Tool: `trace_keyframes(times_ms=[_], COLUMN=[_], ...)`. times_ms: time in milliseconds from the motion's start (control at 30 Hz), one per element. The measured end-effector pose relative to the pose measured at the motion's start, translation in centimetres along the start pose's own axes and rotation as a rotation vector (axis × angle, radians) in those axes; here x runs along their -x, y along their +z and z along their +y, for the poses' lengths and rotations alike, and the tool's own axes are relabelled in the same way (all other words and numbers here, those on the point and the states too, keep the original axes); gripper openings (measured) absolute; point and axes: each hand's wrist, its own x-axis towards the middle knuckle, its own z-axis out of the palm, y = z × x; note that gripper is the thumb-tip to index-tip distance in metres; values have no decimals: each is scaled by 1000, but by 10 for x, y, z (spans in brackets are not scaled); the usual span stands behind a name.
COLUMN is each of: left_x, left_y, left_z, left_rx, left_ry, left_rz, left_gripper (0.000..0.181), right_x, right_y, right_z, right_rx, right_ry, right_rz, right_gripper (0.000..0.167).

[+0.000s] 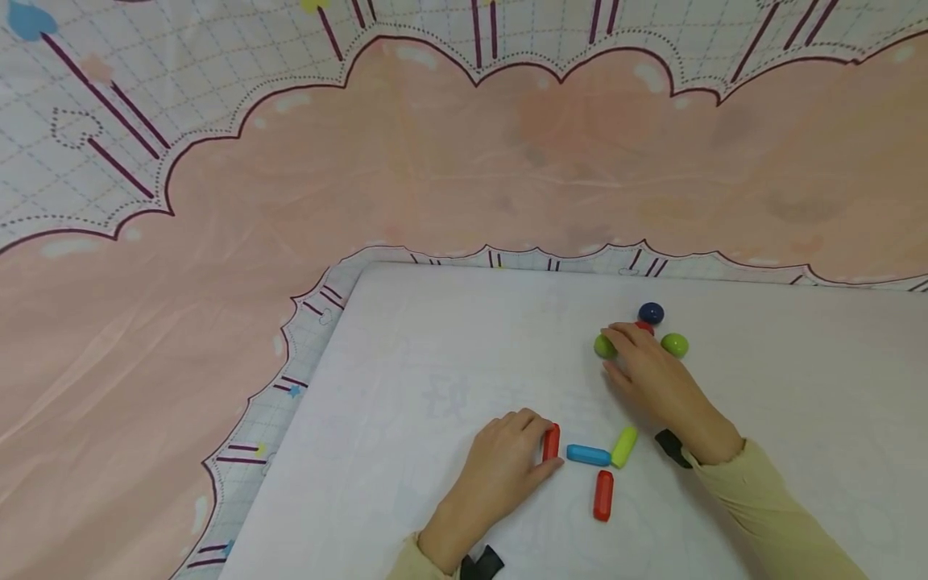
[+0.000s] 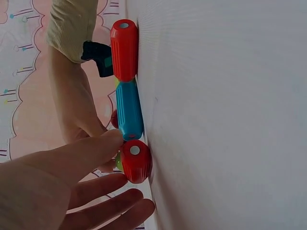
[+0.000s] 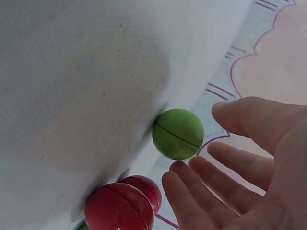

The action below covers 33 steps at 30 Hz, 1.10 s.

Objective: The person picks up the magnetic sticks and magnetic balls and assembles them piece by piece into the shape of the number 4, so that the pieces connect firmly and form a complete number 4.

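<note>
Pinching a ridged red toy rod [image 1: 552,441] between thumb and index finger, the left hand [image 1: 503,459] rests just left of the blue rod [image 1: 588,455], its other fingers loosely bent. This red rod lies crosswise beside the blue rod's left end, and the left wrist view shows a pale round disc set in its tip. Touching the blue rod's right end is a slanted yellow-green rod [image 1: 623,448]; another red rod [image 1: 603,495] lies just on the blue rod's near side, toward the person. Well beyond the blue rod, the right hand [image 1: 656,374] has its thumb apart from its extended fingers beside a glossy green ball [image 3: 178,134], not gripping it; whether a fingertip touches the ball is hard to tell. Two red balls [image 3: 120,208], a navy ball [image 1: 651,312] and a second green ball [image 1: 675,345] also sit beyond the blue rod and to its right. All lie on a white counter [image 1: 362,451], with a peach scalloped-pattern cloth [image 1: 507,161] farther beyond the blue rod.
</note>
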Motion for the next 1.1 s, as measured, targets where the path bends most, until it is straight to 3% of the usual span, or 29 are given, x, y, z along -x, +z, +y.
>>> trace_keyframes(times_ms=[600,1100], left_x=[-4,-6], left_y=[3,6], left_z=[0,-1], left_rx=[-5,20], left_ry=[22,39], left_rz=[-8,58], left_gripper=[36,18], right_x=[-11,-15], right_y=[-1,-2], right_z=[2,2], right_rx=[-15,-74], right_ry=[-23,46], right_rz=[28,-12], right_gripper=[32,29])
